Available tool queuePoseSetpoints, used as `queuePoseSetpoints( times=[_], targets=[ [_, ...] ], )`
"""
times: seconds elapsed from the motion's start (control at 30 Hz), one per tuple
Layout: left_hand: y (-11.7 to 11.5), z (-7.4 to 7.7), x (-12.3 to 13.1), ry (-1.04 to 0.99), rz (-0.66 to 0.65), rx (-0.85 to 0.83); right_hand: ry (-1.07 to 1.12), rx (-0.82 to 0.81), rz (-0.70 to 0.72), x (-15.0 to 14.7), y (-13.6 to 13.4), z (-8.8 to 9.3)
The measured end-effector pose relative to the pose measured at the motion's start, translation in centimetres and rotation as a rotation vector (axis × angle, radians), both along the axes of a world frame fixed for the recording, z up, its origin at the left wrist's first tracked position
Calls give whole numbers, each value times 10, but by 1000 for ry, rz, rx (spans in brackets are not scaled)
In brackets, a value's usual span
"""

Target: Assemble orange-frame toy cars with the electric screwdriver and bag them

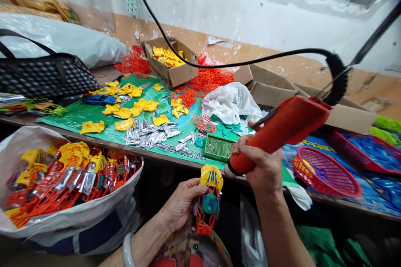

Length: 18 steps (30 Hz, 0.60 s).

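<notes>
My left hand (184, 202) pinches a small plastic toy car body (209, 204), with a yellow front, a green middle and an orange-red frame, held upright over my lap. My right hand (265, 164) is wrapped round a red electric screwdriver (282, 129), which hangs from a black cable (238, 64). The screwdriver's lower end points down and left, a little above and right of the toy; the two are apart. Just behind it on the table lies a green tray of small screws (216, 148). Silver plastic parts (153, 135) and yellow shells (123, 124) lie farther left.
At left stands a white sack (103, 217) full of assembled toy bodies. A cardboard box (181, 76) of yellow parts, orange-red frames (213, 79) and a white plastic bag (230, 102) are at the back. A red basket (326, 171) stands at right.
</notes>
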<state>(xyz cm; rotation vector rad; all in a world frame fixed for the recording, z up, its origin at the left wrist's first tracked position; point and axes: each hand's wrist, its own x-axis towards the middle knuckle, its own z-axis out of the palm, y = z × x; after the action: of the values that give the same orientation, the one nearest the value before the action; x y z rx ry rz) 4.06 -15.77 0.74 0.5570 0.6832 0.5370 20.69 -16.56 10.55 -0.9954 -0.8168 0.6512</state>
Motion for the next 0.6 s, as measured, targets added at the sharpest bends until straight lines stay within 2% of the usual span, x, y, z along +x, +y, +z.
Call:
queuePoseSetpoints(
  times=[0.17, 0.37, 0.6],
  targets=[
    [-8, 0, -13, 19, 37, 44, 15, -38, 9, 3, -12, 4],
    [-7, -3, -33, 37, 182, 23, 64, -75, -11, -6, -4, -1],
    [-5, -6, -50, -22, 269, -20, 59, -92, -35, -16, -2, -6]
  ],
)
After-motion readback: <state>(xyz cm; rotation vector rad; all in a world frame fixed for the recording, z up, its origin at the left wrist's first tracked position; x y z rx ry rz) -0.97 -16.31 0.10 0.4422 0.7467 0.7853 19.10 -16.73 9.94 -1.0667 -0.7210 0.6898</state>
